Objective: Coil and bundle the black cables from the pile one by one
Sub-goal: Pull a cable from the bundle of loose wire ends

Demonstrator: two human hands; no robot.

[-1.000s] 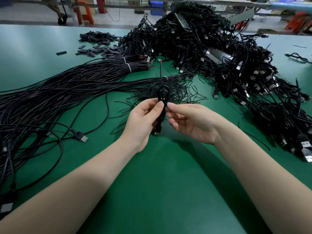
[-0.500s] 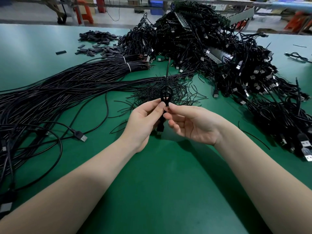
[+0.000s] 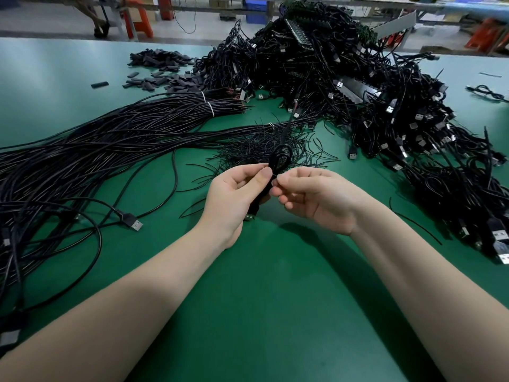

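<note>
At the centre of the frame the coiled cable is held upright above the green bench, its loop standing clear of the knuckles and its plug end hanging below the left palm. The left hand pinches the coil's waist between thumb and forefinger, probably to keep the turns from springing apart. The right hand meets it from the other side, thumb and forefinger tips pressed together on what looks like a thin tie wire running up from the coil (too fine to be sure); the other fingers are loosely curled.

Just behind the coil lies a scatter of thin tie wires, close enough to reach. The uncoiled cables fan out across the left of the frame, and the tangled heap of bundled cables fills the upper right. I judge this to be the tying step, with most of the pile left.
</note>
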